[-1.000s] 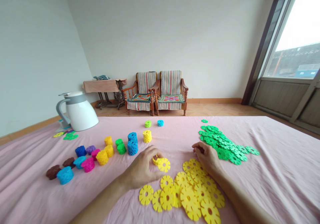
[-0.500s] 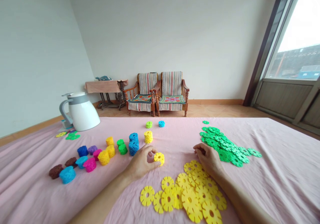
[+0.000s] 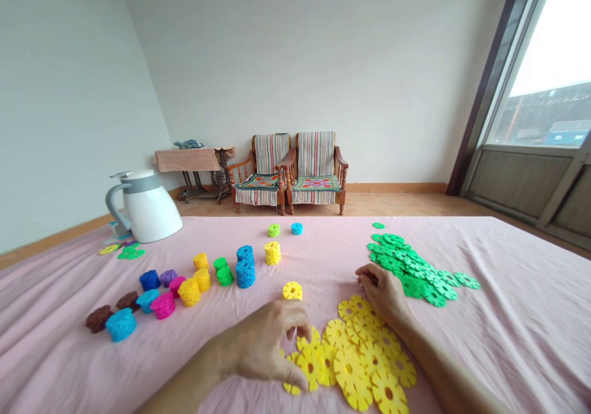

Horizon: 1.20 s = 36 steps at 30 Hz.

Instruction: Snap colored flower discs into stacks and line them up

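Observation:
My left hand (image 3: 270, 343) reaches over the left end of a spread of yellow snowflake discs (image 3: 353, 365). Its thumb and curved fingers are apart, with discs lying beneath and between them. Just beyond the hand stands a short stack of yellow snowflake discs (image 3: 292, 290), touched by neither hand. My right hand (image 3: 383, 288) rests on the cloth between the yellow discs and a heap of green snowflake discs (image 3: 418, 266). Its fingers are curled together and nothing shows in them.
Left of my hands stand several stacks of discs, among them blue (image 3: 245, 267), pink (image 3: 163, 305) and brown (image 3: 99, 319). A taller yellow stack (image 3: 272, 253) is farther back. A white jug (image 3: 151, 211) stands at the left on the pink tablecloth (image 3: 332, 247).
My left hand has let go of the short yellow stack and moved down toward me, over the loose yellow discs. My right hand stays in place.

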Available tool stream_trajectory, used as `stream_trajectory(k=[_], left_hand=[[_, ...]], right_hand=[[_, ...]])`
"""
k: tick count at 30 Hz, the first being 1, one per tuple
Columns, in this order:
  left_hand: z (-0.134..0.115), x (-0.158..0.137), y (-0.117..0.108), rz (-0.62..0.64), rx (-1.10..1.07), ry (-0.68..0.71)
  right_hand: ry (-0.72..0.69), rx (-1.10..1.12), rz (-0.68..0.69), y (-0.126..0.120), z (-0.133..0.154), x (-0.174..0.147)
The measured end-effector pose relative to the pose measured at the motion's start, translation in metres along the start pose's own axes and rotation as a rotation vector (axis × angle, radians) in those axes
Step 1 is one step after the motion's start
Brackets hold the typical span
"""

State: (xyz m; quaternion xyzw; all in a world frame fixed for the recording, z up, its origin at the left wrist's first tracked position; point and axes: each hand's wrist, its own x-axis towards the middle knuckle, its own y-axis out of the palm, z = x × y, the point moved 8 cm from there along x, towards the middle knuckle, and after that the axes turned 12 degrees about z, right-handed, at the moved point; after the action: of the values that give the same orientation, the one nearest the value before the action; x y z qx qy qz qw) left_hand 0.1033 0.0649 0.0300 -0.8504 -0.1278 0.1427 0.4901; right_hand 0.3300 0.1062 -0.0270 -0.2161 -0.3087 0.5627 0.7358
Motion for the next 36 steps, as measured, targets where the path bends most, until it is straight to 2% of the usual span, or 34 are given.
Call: stream_trajectory(k=[5,11,13,18,20,23,36], left_hand=[[-0.009,0.005,0.015,0.04,0.121,0.011],[-0.009,0.003,0.01,0.016,0.115,-0.014],[-0.004,0.001,-0.003,-0.047,0.078,-0.044],[0.025,-0.01,-0.04,-0.364,0.021,-0.136],[0.039,-0.011,-0.044,-0.456,0.01,-0.181],[0.051,-0.01,-0.041,-0.521,-0.004,-0.214],[0.056,-0.005,-0.036,-0.468,-0.053,-0.274]], right_hand=[[0.0,0.002,-0.003,0.0,-0.001,0.0],[-0.009,-0.003,-0.006,0.0,-0.001,0.0],[-0.007,-0.002,-0.003,0.001,-0.001,0.0],[0.0,-0.004,0.0,0.001,-0.003,0.0],[0.002,-0.007,0.001,0.001,-0.003,0.0],[0.004,-0.009,0.006,0.001,-0.003,0.001],[0.003,-0.007,0.007,0.001,-0.001,0.0]])
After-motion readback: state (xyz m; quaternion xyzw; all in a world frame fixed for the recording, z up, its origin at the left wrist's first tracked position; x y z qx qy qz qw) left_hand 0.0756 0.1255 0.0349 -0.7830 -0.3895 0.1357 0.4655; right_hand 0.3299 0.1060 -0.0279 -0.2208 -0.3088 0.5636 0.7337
